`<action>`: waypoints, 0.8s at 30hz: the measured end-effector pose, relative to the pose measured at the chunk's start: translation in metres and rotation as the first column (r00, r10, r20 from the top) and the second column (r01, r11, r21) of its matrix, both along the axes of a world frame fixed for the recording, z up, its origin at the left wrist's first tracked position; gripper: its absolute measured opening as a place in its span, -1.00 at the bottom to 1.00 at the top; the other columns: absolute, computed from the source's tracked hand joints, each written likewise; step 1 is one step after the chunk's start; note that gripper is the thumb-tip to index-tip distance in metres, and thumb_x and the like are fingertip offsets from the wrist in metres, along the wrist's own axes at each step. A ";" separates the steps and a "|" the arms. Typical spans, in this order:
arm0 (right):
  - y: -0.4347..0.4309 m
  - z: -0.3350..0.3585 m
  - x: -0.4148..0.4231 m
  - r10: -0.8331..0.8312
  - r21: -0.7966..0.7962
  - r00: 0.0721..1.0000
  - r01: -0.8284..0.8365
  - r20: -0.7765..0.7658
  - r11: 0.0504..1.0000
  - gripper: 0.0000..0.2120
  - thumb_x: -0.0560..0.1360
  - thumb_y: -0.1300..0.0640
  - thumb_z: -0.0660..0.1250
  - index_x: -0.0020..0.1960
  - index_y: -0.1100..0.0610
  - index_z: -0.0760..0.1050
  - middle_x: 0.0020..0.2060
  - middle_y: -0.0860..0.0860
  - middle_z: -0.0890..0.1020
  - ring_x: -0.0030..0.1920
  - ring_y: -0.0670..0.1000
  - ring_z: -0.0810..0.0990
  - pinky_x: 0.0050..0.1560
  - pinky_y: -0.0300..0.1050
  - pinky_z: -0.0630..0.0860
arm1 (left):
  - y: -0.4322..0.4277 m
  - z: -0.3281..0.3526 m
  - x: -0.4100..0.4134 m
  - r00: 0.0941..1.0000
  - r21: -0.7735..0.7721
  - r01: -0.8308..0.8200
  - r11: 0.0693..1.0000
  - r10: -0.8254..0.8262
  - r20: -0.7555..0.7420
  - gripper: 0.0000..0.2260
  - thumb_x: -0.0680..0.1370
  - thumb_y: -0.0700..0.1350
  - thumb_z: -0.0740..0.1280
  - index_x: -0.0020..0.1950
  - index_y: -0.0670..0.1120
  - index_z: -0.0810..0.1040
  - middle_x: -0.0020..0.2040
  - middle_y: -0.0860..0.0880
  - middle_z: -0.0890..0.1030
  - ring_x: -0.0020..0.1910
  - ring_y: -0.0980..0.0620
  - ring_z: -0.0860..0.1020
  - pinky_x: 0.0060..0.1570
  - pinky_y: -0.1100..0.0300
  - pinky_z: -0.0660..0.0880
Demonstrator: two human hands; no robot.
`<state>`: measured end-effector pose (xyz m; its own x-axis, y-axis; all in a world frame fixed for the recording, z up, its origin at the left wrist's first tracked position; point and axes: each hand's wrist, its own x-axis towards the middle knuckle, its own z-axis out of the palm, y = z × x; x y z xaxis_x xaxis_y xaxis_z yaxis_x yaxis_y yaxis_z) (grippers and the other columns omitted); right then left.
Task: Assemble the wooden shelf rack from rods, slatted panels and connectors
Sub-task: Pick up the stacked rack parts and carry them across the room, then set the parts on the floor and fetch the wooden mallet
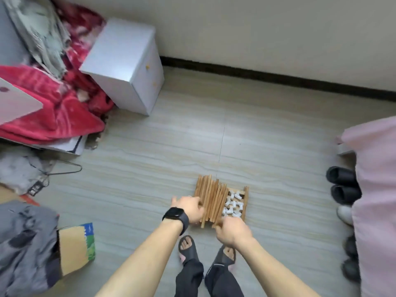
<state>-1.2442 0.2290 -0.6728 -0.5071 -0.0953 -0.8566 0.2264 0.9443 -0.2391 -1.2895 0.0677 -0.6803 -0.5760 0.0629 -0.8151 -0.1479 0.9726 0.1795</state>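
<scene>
Gathering loose parts, nothing joined yet: rods and connectors heaped on a slatted panel; left hand and right hand grip rods.

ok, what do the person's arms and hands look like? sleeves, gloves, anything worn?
No sleeves or gloves in view; both arms are uncovered down to the frame edge. The left hand has a black smartwatch at its wrist, with a rounded rectangular dark face and a black band. A thin pale ring seems to sit on one of its fingers. The right hand wears nothing.

Pale floor with rods, white cabinet, black slippers, perhaps a cardboard box.
</scene>
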 end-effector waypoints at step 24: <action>-0.358 0.405 0.099 -0.057 -0.698 0.720 -0.648 -0.692 0.305 -0.83 0.56 0.07 0.39 -0.01 -0.20 0.67 -0.03 -0.24 0.70 -0.01 -0.09 0.67 0.06 0.03 0.61 | -0.342 0.423 0.339 0.033 0.219 -0.878 0.426 0.511 -0.859 -0.79 0.60 0.02 0.24 0.16 0.18 0.60 0.08 0.11 0.62 0.11 0.03 0.56 -0.01 0.11 0.53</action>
<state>-1.1454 -0.1288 -0.2678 -0.5175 -0.8148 0.2612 -0.5087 0.0474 -0.8597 -0.9501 -0.2743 -0.2572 -0.4638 -0.8762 0.1311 -0.7730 0.4726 0.4233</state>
